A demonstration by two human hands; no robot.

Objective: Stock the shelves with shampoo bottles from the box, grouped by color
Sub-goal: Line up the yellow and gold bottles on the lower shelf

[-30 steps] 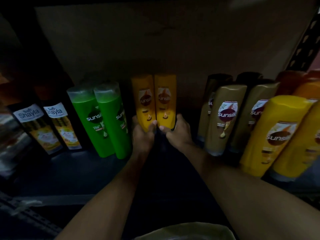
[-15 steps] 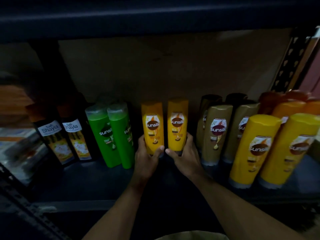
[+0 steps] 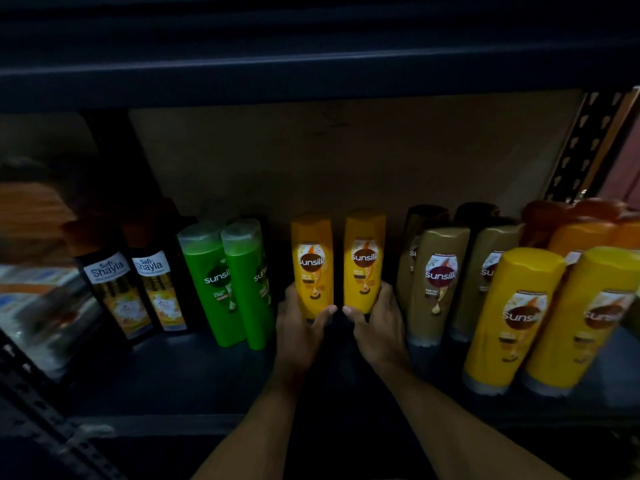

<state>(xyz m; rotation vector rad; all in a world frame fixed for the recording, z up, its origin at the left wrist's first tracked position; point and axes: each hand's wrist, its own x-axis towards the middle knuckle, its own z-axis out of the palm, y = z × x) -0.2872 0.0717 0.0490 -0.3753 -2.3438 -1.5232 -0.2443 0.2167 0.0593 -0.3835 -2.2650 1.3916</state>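
— So, where do things stand?
— Upright on the shelf (image 3: 166, 372), between the green bottles (image 3: 225, 285) and the tan bottles (image 3: 438, 282). The left hand (image 3: 299, 336) holds the left yellow bottle (image 3: 311, 261) low down, the right hand (image 3: 379, 332) the right yellow bottle (image 3: 364, 259), fingers (image 3: 325, 311) curled round each.
— And to finish well?
— Probably close the gap between them, labels forward, then let go without tipping either.
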